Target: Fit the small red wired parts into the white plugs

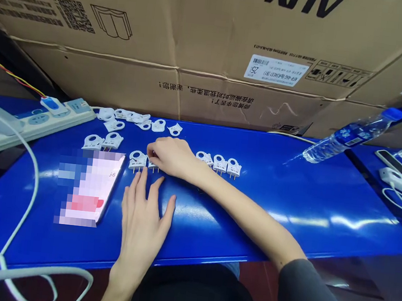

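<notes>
The right hand [171, 157] pinched a small white plug [154, 166], its 2 thin pins pointing to 6 o'clock. It sat on the blue table [289, 203], at 12 o'clock from the flat, wide-open left hand [141, 221].

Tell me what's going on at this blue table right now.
A person is handling small white two-pin plugs on the blue table. The right hand reaches across and grips a white plug in a row of them. A neighbouring plug stands on one side, and three more plugs on the other. The left hand lies flat and open on the table just below. Loose plug pieces lie at the back, and a phone lies to the left.
</notes>
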The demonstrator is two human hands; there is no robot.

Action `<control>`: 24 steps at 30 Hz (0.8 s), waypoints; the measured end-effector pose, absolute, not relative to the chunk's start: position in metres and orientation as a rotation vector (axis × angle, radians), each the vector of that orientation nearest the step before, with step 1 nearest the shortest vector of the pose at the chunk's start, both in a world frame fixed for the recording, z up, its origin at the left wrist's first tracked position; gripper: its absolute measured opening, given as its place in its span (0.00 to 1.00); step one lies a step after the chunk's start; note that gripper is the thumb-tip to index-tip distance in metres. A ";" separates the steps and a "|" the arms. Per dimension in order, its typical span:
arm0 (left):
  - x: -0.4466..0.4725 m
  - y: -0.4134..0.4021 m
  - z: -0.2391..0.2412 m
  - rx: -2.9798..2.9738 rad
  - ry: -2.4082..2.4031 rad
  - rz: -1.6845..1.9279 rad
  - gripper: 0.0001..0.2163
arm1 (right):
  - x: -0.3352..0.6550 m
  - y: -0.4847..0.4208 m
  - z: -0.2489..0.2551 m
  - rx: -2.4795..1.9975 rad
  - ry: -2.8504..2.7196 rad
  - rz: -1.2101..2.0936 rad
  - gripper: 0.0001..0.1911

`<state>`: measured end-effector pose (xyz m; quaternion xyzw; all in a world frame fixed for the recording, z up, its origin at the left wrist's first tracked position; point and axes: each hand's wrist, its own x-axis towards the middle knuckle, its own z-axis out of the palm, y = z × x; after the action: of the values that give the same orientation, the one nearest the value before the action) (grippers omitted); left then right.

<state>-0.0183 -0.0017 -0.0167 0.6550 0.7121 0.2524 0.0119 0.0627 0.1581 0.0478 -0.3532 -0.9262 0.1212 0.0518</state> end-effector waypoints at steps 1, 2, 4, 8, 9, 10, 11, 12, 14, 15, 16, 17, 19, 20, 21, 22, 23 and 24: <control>-0.018 -0.002 -0.017 2.053 2.214 0.788 0.22 | 0.062 0.158 0.047 -1.082 -2.823 0.366 0.16; -0.018 -0.001 -0.017 2.063 2.209 0.786 0.21 | 0.061 0.157 0.046 -1.093 -2.825 0.363 0.15; -0.017 -0.001 -0.017 2.082 2.202 0.769 0.21 | 0.061 0.157 0.045 -1.113 -2.831 0.354 0.15; -0.017 -0.001 -0.017 2.098 2.197 0.742 0.21 | 0.061 0.158 0.042 -1.096 -2.841 0.322 0.14; -0.017 -0.001 -0.017 2.100 2.195 0.740 0.21 | 0.061 0.158 0.041 -1.085 -2.841 0.315 0.14; -0.017 -0.001 -0.017 2.103 2.193 0.738 0.21 | 0.062 0.157 0.040 -1.079 -2.839 0.310 0.14; -0.017 -0.001 -0.017 2.107 2.191 0.734 0.21 | 0.062 0.157 0.040 -1.078 -2.836 0.306 0.13; -0.017 -0.001 -0.018 2.110 2.190 0.731 0.21 | 0.062 0.157 0.039 -1.082 -2.830 0.302 0.13; -0.018 -0.001 -0.018 2.116 2.190 0.728 0.21 | 0.062 0.157 0.040 -1.102 -2.819 0.298 0.13; -0.018 -0.001 -0.018 2.119 2.191 0.725 0.22 | 0.062 0.157 0.041 -1.113 -2.812 0.297 0.13; -0.018 -0.001 -0.018 2.121 2.192 0.722 0.22 | 0.063 0.157 0.043 -1.122 -2.806 0.297 0.13; -0.017 -0.001 -0.018 2.121 2.194 0.716 0.22 | 0.065 0.157 0.047 -1.128 -2.801 0.297 0.14; -0.017 -0.001 -0.018 2.117 2.200 0.705 0.22 | 0.072 0.159 0.058 -1.129 -2.816 0.301 0.15; -0.017 -0.001 -0.018 2.117 2.202 0.696 0.22 | 0.077 0.159 0.066 -1.124 -2.839 0.309 0.15; -0.017 -0.001 -0.018 2.124 2.201 0.684 0.22 | 0.085 0.159 0.073 -1.117 -2.891 0.328 0.15; -0.017 -0.001 -0.019 2.134 2.201 0.671 0.22 | 0.093 0.160 0.081 -1.132 -2.936 0.346 0.14; -0.017 -0.001 -0.019 2.149 2.198 0.654 0.23 | 0.102 0.160 0.089 -1.133 -2.980 0.385 0.12; -0.018 -0.001 -0.020 2.164 2.194 0.640 0.23 | 0.111 0.159 0.095 -1.122 -3.009 0.428 0.10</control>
<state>-0.0176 -0.0008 -0.0198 0.6875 0.6971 0.2033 -0.0031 0.1108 0.1593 0.0952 -0.3458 -0.9277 0.1319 -0.0488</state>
